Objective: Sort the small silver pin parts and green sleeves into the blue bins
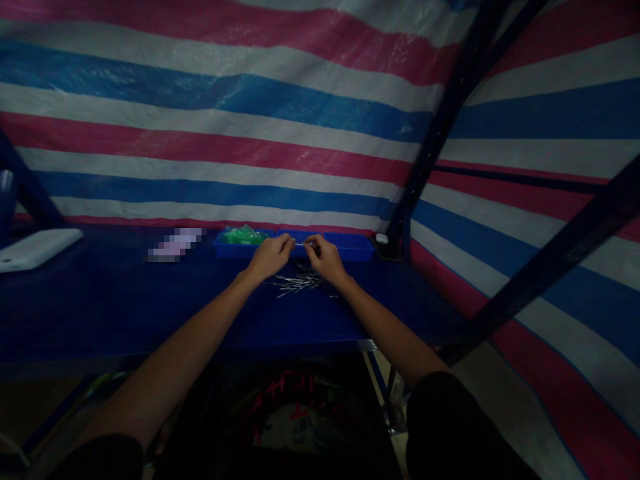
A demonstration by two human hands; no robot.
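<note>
My left hand and my right hand meet over the blue table, fingers pinched together. Between the fingertips runs a thin metal pin, held at both ends. Just below the hands lies a loose pile of several similar metal pins. Behind the hands stands a long blue tray; its left compartment holds small green pieces.
A white flat object lies at the table's left end, and a blurred pinkish item sits left of the tray. A striped tarp hangs behind. Dark metal frame bars rise at the right. A small white knob sits by the post.
</note>
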